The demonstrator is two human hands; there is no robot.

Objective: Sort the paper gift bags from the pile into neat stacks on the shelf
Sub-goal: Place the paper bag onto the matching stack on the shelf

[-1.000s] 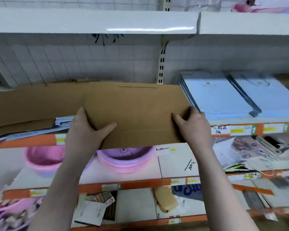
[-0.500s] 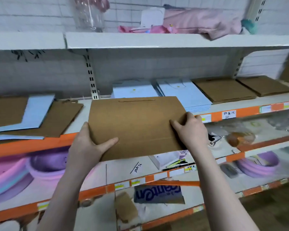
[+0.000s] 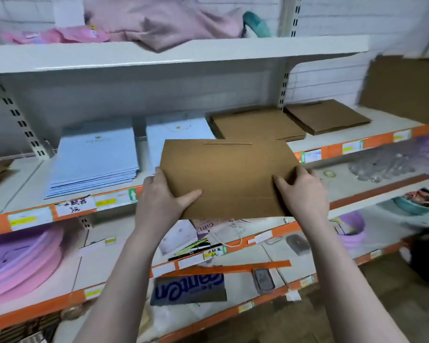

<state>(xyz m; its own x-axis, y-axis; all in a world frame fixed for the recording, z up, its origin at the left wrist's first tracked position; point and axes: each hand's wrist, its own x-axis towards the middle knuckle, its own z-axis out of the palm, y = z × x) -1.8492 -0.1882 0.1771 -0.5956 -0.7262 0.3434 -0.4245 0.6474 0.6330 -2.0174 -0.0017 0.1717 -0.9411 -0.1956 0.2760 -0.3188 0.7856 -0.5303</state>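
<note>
I hold a flat brown paper gift bag (image 3: 229, 174) level in front of the middle shelf (image 3: 332, 147). My left hand (image 3: 162, 201) grips its near left corner, thumb on top. My right hand (image 3: 301, 194) grips its near right corner the same way. Behind the bag on the shelf lie two stacks of light blue bags (image 3: 94, 157) (image 3: 177, 132) and two stacks of brown bags (image 3: 255, 125) (image 3: 326, 116). The held bag hovers in front of the nearer brown stack and covers part of the second blue stack.
An upper shelf (image 3: 174, 54) holds pink cloth. Lower shelves carry pink and purple basins (image 3: 18, 263), papers and a blue printed pack (image 3: 188, 288). A cardboard sheet (image 3: 404, 87) leans at the far right. Orange price rails edge each shelf.
My view and both hands have swung right along the shelf with the brown bag. The mixed pile at the left has left view; the brown stacks now lie just behind the bag.
</note>
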